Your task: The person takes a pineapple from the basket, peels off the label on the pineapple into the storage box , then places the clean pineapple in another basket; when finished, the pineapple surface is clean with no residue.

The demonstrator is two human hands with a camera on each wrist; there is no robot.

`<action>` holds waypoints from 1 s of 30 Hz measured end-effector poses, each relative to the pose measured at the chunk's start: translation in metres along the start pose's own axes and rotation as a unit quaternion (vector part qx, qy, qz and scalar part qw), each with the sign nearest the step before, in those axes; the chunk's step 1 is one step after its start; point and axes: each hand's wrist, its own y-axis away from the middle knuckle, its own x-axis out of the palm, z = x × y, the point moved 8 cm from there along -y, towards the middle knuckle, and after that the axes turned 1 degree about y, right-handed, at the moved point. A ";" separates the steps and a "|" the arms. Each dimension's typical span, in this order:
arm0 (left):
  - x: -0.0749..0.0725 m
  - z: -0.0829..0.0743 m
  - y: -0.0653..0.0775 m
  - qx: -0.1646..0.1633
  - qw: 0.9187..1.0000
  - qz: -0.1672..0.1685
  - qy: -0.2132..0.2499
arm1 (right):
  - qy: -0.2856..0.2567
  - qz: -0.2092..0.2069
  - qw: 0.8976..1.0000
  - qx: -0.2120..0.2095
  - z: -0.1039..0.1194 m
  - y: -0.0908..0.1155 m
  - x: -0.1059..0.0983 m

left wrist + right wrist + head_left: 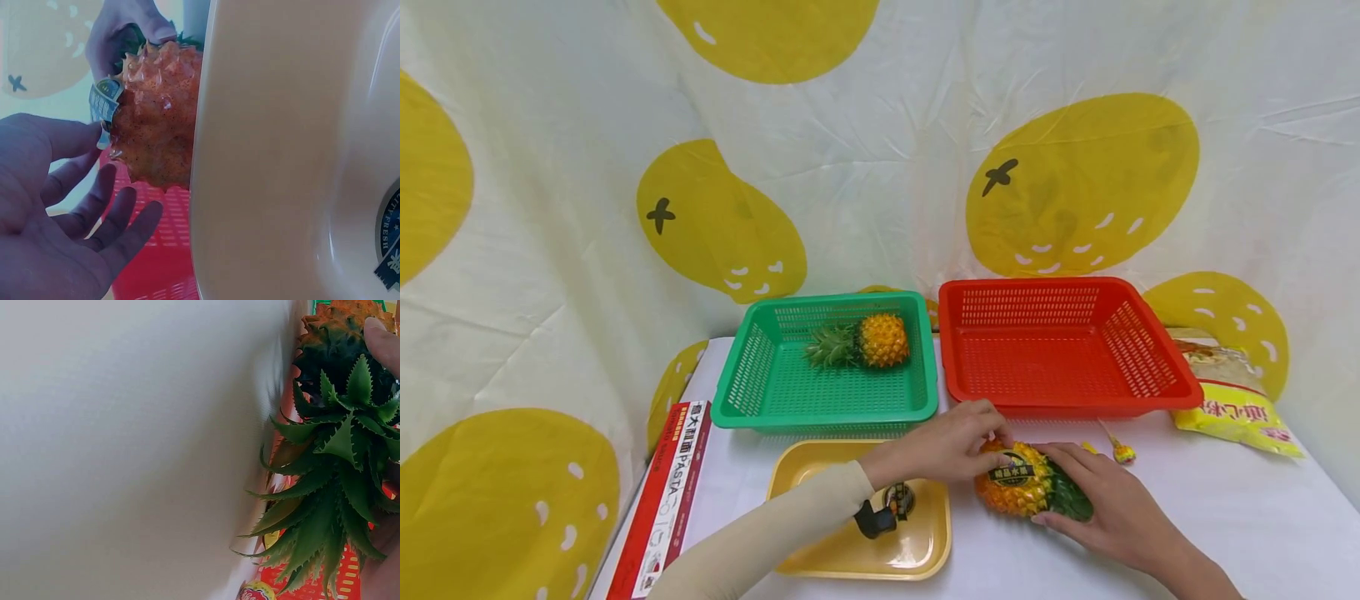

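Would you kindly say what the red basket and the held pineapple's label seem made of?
Red basket: probably moulded plastic with a mild sheen, given its uniform colour and regular slots.
Label: smooth paper or plastic film, unclear which; it looks thin, printed and curved.

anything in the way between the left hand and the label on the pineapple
Nothing visible: in the left wrist view, the left hand meets the label at its edge. The right hand holds the pineapple toward its leafy end.
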 end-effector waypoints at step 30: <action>-0.040 0.015 0.048 -0.019 0.988 0.003 0.155 | 0.010 0.002 1.000 -0.005 0.000 0.000 0.003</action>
